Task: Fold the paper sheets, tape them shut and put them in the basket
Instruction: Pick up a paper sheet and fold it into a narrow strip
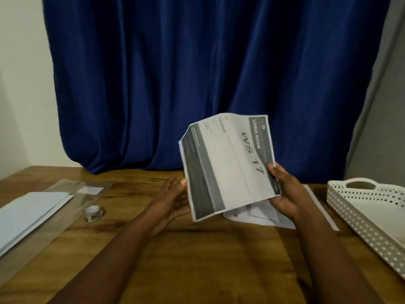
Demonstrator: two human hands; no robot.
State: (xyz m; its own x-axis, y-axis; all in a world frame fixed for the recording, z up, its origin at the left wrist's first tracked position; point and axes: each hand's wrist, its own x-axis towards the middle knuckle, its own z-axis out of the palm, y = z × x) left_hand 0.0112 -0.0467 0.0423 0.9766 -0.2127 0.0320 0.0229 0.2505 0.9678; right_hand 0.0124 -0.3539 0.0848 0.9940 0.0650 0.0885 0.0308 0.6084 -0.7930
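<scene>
A printed paper sheet (pixel 228 165) with grey bands and the words "LIVING ROOM" is held upright above the wooden table, creased lengthwise. My right hand (pixel 285 189) grips its lower right edge, thumb on the front. My left hand (pixel 173 198) touches its lower left edge with nearly straight fingers. More paper sheets (pixel 263 216) lie on the table under the held one. A clear roll of tape (pixel 94 212) sits left of centre. The white perforated basket (pixel 359 207) stands at the right.
A stack of white sheets (pixel 28 213) lies at the left on a clear plastic sleeve (pixel 72 194). A dark blue curtain (pixel 197 73) hangs behind the wooden table (pixel 197 260). A white strip (pixel 322 211) lies beside the basket.
</scene>
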